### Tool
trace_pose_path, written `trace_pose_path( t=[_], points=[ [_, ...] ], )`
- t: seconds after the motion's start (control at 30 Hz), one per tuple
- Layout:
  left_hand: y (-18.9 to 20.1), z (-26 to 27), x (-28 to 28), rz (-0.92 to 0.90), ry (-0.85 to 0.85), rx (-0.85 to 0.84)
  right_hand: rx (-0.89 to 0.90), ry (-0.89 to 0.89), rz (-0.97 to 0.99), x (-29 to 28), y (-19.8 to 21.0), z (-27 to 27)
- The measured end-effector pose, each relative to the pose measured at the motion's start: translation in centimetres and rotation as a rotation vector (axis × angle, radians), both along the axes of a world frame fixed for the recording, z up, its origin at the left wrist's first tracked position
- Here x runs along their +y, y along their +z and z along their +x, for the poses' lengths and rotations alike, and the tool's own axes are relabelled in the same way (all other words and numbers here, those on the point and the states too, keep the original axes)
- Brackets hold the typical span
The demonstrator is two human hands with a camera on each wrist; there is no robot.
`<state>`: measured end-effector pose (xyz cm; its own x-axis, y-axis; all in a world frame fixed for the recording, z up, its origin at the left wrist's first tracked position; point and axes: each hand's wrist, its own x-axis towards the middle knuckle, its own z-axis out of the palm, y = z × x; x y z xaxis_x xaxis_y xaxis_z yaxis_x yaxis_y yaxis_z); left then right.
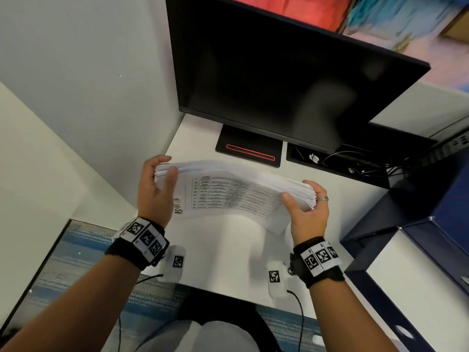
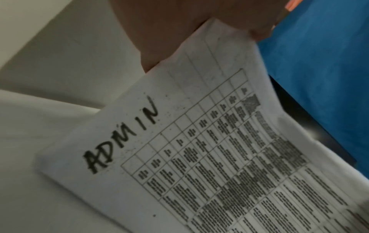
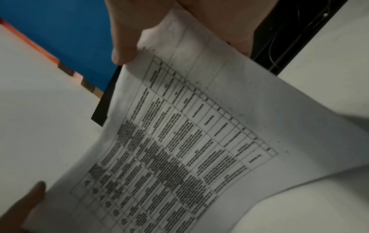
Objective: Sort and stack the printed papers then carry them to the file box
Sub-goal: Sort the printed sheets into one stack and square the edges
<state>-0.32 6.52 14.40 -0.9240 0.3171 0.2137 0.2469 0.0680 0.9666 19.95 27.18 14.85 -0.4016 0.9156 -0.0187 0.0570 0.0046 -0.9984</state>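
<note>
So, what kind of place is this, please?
Probably an office desk or cubicle. A dark computer monitor stands on a white desk, both hands hold a stack of printed papers marked ADMIN, and a navy file box stands on the right.

Paper stack [image 1: 228, 194]: matt white sheets, printed black grid, marker lettering. Bench [image 1: 228, 250]: smooth matt white. Monitor [image 1: 279, 80]: glossy black screen. File box [image 1: 375, 240]: smooth navy board.
</note>
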Motion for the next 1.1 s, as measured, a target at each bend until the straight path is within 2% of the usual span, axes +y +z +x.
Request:
trace_pose_path(
  t=[0.17, 0.3, 0.37, 0.47, 0.57, 0.67, 0.77, 0.83, 0.97, 1.1],
  points=[
    [0.4, -0.2, 1.1, 0.022, 0.018, -0.004, 0.022, 0.038, 0.143, 0.0, 1.2, -0.3],
    [0.2, -0.7, 0.7, -0.028, 0.005, 0.040, -0.083, 0.075, 0.197, 0.1, 1.2, -0.2],
    [-0.2, -1.2, 0.1, -0.073, -0.043, 0.049, -0.093, 0.102, 0.178, 0.3, 0.6, 0.3],
    [-1.4, -2.0, -0.5, -0.139, -0.128, -0.068, -0.120, 0.092, 0.024, 0.6, 0.0, 0.5],
    [-2.5, -2.6, -0.6, -0.326, -0.145, 0.042, -0.130, 0.081, -0.037, 0.8, 0.0, 0.3],
    [-3.0, -2.4, -0.5, -0.331, -0.132, 0.019, -0.124, 0.081, -0.025, 0.8, -0.5, 0.6],
    [-4.0, -1.1, -0.5, -0.306, -0.124, -0.067, -0.176, 0.097, -0.115, 0.2, -2.0, 1.1],
    [-4.0, -0.9, -0.1, -0.317, -0.103, -0.088, -0.230, 0.092, -0.140, 0.2, -2.2, 1.0],
    [-3.3, -2.2, 0.5, -0.439, 0.009, -0.204, -0.395, 0.107, 0.023, 1.6, -1.5, 0.1],
    [-7.2, -1.9, -0.7, -0.656, -0.096, -0.445, -0.773, 0.317, -0.221, 2.5, -6.0, 0.3]
  ],
)
